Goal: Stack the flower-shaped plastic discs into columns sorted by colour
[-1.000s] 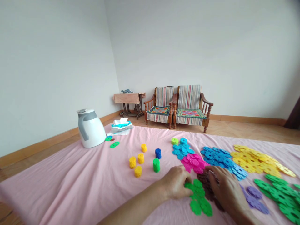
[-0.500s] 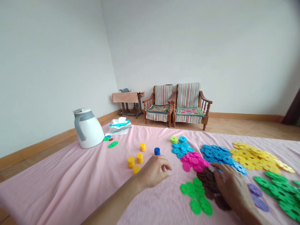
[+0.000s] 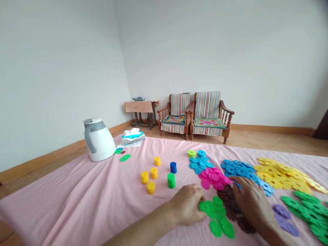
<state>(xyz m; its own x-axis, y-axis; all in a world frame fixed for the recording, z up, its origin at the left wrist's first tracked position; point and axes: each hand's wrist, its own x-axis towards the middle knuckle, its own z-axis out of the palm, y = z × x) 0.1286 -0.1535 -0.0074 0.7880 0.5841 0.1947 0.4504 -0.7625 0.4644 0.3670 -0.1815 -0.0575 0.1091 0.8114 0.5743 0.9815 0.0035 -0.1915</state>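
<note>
My left hand has its fingers curled closed at the left edge of a small pile of green flower discs, pinching the outermost disc. Over the brown discs rests my right hand, its fingers bent inward; the fingertips and whatever they hold are hidden. Pink discs and blue discs lie just beyond it. Left of the hands stand a green stack of discs, a dark blue stack and several yellow stacks.
Light blue discs and a lime stack lie farther back. Yellow discs, purple discs and more green discs spread rightward. A white jug and tissue box stand at the left on the pink cloth.
My left hand has moved right and nearer to the green pile. A green stack now shows beside the dark blue one. The front yellow piece now appears as a taller stack.
</note>
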